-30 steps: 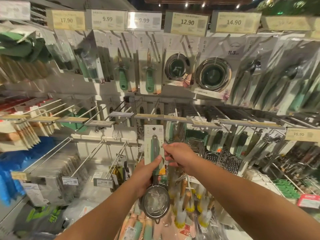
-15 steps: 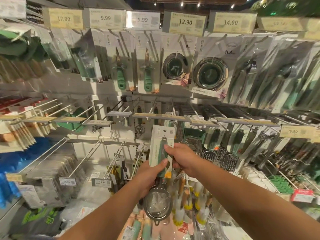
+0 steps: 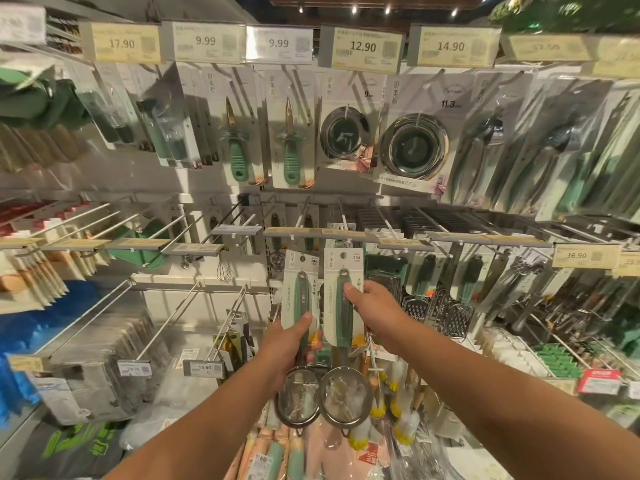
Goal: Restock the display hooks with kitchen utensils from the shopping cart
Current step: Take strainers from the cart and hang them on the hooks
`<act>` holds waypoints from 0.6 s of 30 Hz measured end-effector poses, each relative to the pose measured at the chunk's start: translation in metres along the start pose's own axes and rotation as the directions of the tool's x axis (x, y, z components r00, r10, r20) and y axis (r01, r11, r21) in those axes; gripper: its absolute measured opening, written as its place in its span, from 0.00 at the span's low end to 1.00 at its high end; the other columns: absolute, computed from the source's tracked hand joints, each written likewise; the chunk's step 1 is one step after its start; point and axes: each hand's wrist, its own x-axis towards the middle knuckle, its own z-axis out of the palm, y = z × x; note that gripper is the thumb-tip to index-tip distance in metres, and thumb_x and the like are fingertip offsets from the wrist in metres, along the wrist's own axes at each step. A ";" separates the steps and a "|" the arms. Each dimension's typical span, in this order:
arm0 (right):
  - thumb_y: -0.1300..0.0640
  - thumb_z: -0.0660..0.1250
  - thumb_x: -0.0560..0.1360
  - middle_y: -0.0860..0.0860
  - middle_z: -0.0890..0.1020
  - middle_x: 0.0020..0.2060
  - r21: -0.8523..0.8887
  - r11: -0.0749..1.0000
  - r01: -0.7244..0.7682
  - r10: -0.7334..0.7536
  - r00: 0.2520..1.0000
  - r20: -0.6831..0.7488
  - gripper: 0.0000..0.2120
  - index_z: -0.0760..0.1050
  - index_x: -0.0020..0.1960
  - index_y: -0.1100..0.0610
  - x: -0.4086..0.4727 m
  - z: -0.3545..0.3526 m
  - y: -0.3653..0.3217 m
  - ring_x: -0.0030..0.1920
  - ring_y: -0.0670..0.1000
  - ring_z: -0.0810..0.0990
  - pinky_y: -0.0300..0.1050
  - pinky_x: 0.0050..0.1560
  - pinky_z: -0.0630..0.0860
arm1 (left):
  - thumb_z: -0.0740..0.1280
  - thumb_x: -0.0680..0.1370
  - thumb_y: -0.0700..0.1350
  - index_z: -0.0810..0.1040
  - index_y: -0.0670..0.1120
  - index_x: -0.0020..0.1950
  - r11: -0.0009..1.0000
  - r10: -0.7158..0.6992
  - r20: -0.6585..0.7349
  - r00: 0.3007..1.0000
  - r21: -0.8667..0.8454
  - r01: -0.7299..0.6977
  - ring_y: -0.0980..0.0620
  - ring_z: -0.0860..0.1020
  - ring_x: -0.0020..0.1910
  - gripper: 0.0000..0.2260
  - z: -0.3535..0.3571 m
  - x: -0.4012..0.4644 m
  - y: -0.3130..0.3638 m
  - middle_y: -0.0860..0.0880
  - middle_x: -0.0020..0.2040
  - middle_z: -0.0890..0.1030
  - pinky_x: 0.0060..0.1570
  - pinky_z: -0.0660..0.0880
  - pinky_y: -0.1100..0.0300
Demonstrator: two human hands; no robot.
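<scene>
1. Two carded strainers held side by side before a wall of display hooks, long axes upright, mesh bowls down, card tops with hang holes up.
2. Left hand [image 3: 289, 344] gripping the left strainer [image 3: 299, 327] low on its card, thumb across the front, other fingers hidden behind.
3. Right hand [image 3: 375, 311] gripping the right strainer [image 3: 343, 306] higher up, thumb pressed on the dark green handle, other fingers curled behind the card.
4. Right strainer raised a little above the left one; its hang hole just below the grey label rail [image 3: 346, 233] of the middle row.
5. White-tipped hook [image 3: 343, 218] directly above that card, prong running out of the back panel toward the viewer; whether the hole is already on the tip cannot be told.
6. Key relation: hook tip lies up and slightly beyond the right hand's fingers, in line with the card's long axis, so probably a small lift and a push toward the back panel to thread the hole. Right hand nearer the hook; left strainer likely to follow.
7. Risk, as a judgement: the rail hides the hook tip, so the hole could miss it and the card buckle.
8. Nearby: price tags [image 3: 360, 46] along the top, green-handled tools on cards above, graters [image 3: 436, 310] at right, brushes below the hands. No cart in view.
</scene>
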 end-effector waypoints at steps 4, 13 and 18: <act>0.38 0.62 0.82 0.52 0.67 0.79 0.008 1.000 -0.022 0.022 0.999 -0.024 0.33 0.62 0.80 0.55 0.002 -0.003 -0.008 0.77 0.58 0.67 0.63 0.75 0.65 | 0.70 0.82 0.50 0.64 0.40 0.74 1.000 0.016 0.006 1.000 0.014 -0.016 0.44 0.86 0.44 0.26 0.000 -0.001 0.000 0.38 0.48 0.87 0.29 0.76 0.59; 0.44 0.59 0.85 0.54 0.58 0.82 0.022 1.000 0.021 -0.020 0.999 -0.048 0.33 0.52 0.84 0.58 0.021 -0.003 -0.011 0.81 0.59 0.60 0.59 0.79 0.60 | 0.69 0.83 0.49 0.78 0.47 0.65 0.985 0.130 -0.001 0.992 0.111 -0.129 0.43 0.87 0.46 0.12 -0.013 -0.004 0.002 0.44 0.53 0.87 0.39 0.81 0.57; 0.41 0.59 0.84 0.55 0.71 0.71 -0.084 0.996 0.028 -0.036 0.995 -0.094 0.34 0.54 0.83 0.57 0.032 -0.002 -0.017 0.67 0.59 0.71 0.56 0.69 0.69 | 0.69 0.83 0.50 0.80 0.52 0.59 0.984 0.151 -0.031 0.988 0.104 -0.147 0.48 0.83 0.46 0.07 -0.021 -0.002 0.006 0.47 0.52 0.86 0.38 0.81 0.60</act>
